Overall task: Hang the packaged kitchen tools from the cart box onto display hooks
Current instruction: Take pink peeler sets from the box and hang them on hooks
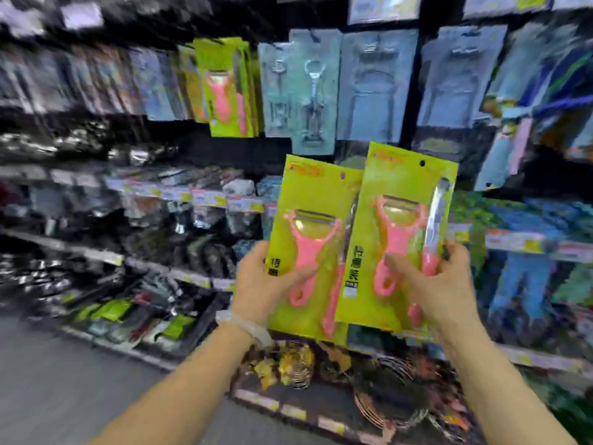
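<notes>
Two peeler packs, one pinched in each hand: left hand (261, 284) grips the left pack (309, 248), right hand (439, 284) the right pack (401, 239). Both stand upright, hang-holes on top; the matching hung stack (224, 88) sits up-left, nearer the left hand.

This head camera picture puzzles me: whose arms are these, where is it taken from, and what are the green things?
There is no machine here. A person wears one wide-angle camera on the head, so you look down along their own bare arms at a shop display. The left hand grips one green pack, and the right hand grips a second green pack, which overlaps the first one's edge. Each pack holds a pink peeler and what looks like a small knife. Higher up, matching green packs already hang on the display, beside blue-grey packs of metal tools. The picture is blurred, so the hooks themselves cannot be made out.
</notes>
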Tool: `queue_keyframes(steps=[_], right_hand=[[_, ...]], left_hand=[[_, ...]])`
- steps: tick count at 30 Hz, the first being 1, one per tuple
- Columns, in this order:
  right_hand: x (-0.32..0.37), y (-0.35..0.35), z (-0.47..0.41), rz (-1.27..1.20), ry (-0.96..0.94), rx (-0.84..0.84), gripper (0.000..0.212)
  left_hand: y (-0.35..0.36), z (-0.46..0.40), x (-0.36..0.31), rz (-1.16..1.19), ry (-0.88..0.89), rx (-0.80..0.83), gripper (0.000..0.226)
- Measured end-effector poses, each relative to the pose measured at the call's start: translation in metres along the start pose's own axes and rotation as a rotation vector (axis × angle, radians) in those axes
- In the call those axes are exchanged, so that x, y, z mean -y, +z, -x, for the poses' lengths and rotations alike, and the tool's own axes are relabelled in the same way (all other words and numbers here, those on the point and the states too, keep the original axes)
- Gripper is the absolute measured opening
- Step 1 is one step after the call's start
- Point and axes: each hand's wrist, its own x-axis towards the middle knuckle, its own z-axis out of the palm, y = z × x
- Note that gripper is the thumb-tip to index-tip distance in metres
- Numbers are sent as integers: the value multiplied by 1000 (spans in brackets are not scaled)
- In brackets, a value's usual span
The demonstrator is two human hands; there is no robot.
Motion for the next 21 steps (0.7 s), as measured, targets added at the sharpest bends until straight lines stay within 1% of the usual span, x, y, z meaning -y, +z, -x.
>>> queue_keyframes(steps=[1, 2, 4, 6, 8, 10, 11, 13, 15, 16, 17, 18, 19, 21], right_hand=[[5, 26, 2, -1, -8, 39, 100], [11, 50, 3, -9, -10, 66, 98], [20, 91, 1, -16, -17, 102, 87], [29, 126, -4, -18, -38, 119, 80], [39, 155, -13, -25, -65, 135, 78], [48, 179, -25, -35, -74, 165, 87], [54, 189, -32, -45, -74, 181, 96], [62, 208, -50, -72, -77, 190, 108], [68, 226, -71, -98, -99, 162, 109], [70, 236, -83, -103, -114, 151, 107], [73, 246, -97, -104, -135, 140, 105], [75, 256, -110, -104, -148, 129, 103], [78, 266, -123, -111, -162, 127, 104], [83, 285, -147, -110, -183, 100, 108]], left_hand=[[-28, -3, 1, -9, -3, -36, 30], [-53, -6, 3, -17, -11, -72, 31], [-95, -16, 6, -20, -20, -143, 37], [-125, -30, 6, -30, -7, -219, 37], [-146, -48, 6, -10, 1, -269, 36], [-162, -68, 11, 30, -1, -278, 30], [-168, -81, 15, 41, -3, -258, 35], [-181, -110, 27, 16, -3, -231, 73], [-190, -142, 33, 30, 4, -241, 105], [-193, -159, 36, 47, -3, -244, 114], [-195, -177, 38, 67, -10, -249, 118], [-195, -194, 35, 85, 1, -251, 115], [-196, -211, 32, 97, 17, -254, 104], [-197, -243, 26, 101, 59, -232, 74]])
